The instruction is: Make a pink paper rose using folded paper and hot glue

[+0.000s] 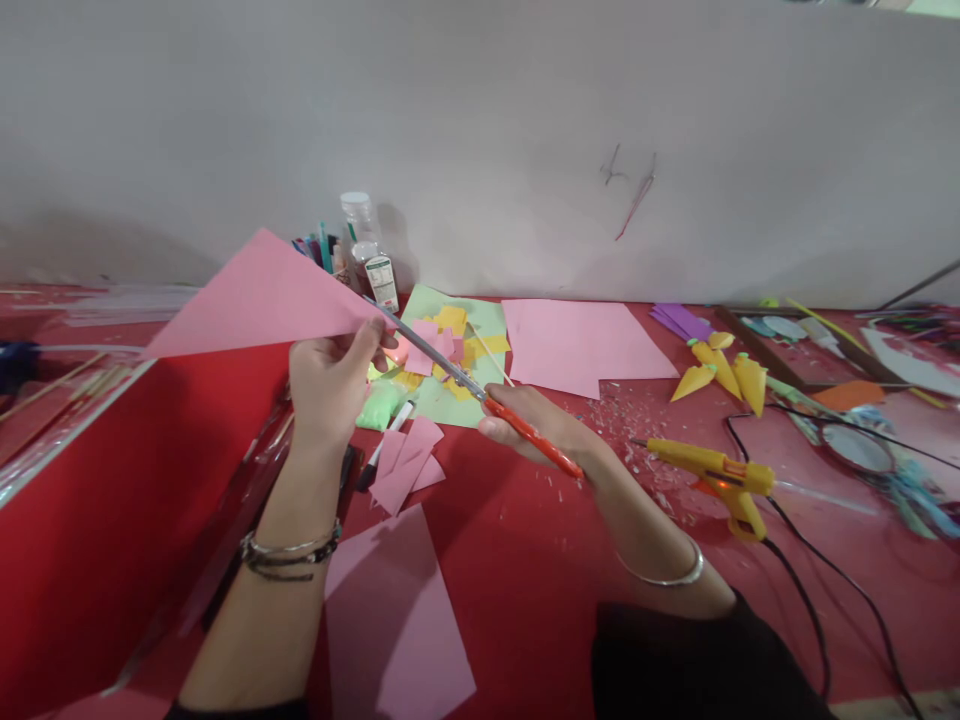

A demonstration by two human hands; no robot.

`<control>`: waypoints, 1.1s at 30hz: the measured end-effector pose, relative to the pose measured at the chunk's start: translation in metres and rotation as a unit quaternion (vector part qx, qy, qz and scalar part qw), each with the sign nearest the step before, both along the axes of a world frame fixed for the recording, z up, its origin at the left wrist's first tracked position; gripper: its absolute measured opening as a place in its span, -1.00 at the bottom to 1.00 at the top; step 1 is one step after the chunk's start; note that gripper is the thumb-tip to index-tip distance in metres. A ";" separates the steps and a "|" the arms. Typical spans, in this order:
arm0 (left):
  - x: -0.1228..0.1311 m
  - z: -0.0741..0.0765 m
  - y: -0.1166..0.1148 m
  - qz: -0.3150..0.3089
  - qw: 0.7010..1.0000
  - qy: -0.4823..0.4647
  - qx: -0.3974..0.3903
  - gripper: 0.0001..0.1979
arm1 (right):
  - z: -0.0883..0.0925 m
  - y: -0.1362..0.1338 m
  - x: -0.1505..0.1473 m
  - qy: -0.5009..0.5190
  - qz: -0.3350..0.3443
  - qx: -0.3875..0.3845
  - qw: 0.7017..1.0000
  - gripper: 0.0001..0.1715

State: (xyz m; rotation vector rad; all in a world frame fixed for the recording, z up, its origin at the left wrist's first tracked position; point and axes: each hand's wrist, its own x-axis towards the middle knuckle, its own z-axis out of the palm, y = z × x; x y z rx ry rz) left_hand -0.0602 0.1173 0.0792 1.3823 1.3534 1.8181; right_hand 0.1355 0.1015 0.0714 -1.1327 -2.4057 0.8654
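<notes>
- Gripping a pink sheet (251, 300) between thumb and fingers, your left hand (330, 375) holds it raised above the left part of the red surface (525, 560).
- Your right hand (540, 425) is closed around the orange handles of the scissors (480, 388); their blades point toward the far left corner, tips at the raised sheet's edge, just beside your left thumb. You cannot tell whether the blades are parted.
- Below your hands, pink cut pieces (409, 465) lie beside a marker (399, 415), and another pink sheet (394, 620) reaches toward the near edge.
- At the far edge, by the wall, you have a bottle (375, 265), a pale green sheet (450, 405) bearing yellow and pink scraps, and a flat pink sheet (577, 340).
- Toward the right edge lies a yellow glue gun (712, 470), with yellow shapes (724, 370) beyond it.
</notes>
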 end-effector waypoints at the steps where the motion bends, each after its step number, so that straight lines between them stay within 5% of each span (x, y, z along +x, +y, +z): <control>1: 0.000 0.000 0.000 -0.001 1.000 -0.001 -0.003 -0.78 | 0.000 0.000 0.000 -0.002 -0.001 -0.007 1.000 -0.41; 33: 0.003 -0.003 0.003 -0.051 0.992 -0.107 -0.044 -0.88 | 0.005 -0.004 0.001 0.002 -0.051 -0.041 0.998 -0.40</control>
